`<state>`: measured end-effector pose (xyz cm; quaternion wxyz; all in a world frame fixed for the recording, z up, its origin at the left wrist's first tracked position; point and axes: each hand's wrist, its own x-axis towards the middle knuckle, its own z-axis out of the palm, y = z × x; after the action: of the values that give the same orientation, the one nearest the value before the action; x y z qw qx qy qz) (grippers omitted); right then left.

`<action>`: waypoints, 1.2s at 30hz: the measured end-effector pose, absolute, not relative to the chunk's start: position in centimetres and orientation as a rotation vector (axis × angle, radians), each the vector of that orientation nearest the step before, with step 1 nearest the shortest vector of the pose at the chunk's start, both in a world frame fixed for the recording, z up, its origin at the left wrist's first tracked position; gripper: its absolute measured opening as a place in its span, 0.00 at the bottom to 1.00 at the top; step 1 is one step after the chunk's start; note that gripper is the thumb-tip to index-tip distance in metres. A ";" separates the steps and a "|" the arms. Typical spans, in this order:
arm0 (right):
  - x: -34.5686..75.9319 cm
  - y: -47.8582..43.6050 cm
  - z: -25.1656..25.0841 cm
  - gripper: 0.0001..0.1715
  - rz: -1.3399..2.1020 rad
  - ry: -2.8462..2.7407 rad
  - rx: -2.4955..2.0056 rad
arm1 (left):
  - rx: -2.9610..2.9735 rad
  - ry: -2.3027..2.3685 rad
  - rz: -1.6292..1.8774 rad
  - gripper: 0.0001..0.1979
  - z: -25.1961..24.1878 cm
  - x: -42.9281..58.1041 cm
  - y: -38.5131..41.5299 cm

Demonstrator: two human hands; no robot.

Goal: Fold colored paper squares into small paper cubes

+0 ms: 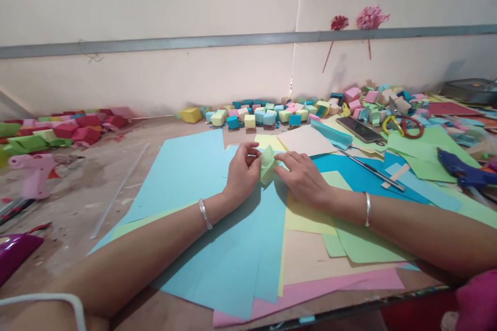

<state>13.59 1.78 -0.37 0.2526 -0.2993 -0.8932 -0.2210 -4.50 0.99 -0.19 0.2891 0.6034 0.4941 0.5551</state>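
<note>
A small folded piece of light green paper (pixel 267 164) is held between both hands over a spread of coloured paper sheets (pixel 217 248). My left hand (pixel 243 173) pinches its left side with curled fingers. My right hand (pixel 301 176) grips its right side, fingers bent over the paper's edge. Each wrist wears a silver bangle. The paper piece is partly folded into a boxy shape and rests just above the light blue sheet.
A row of folded paper cubes (pixel 264 114) lies along the wall. A phone (pixel 360 129), scissors (pixel 402 125), a metal ruler (pixel 370 169) and a blue glue gun (pixel 466 170) are at the right. A pink glue gun (pixel 33 173) and red-green paper pieces (pixel 58 132) are at the left.
</note>
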 end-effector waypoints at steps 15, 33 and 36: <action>13.7 1.1 0.0 0.16 -0.676 -2.333 -0.685 | 1.922 1.533 1.556 0.16 -0.4 -5.0 1.7; 13.6 1.8 -1.6 0.16 -0.218 -2.454 -0.775 | 1.621 1.401 1.595 0.14 -0.6 -5.1 1.8; 13.5 2.3 -1.4 0.14 0.001 -2.415 -0.824 | 1.633 1.387 1.592 0.13 -0.4 -5.2 1.8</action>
<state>13.55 2.25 -1.37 0.2906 -0.3088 -0.9057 0.0003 -5.15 1.82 -0.42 0.2340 0.5949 0.5052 0.5798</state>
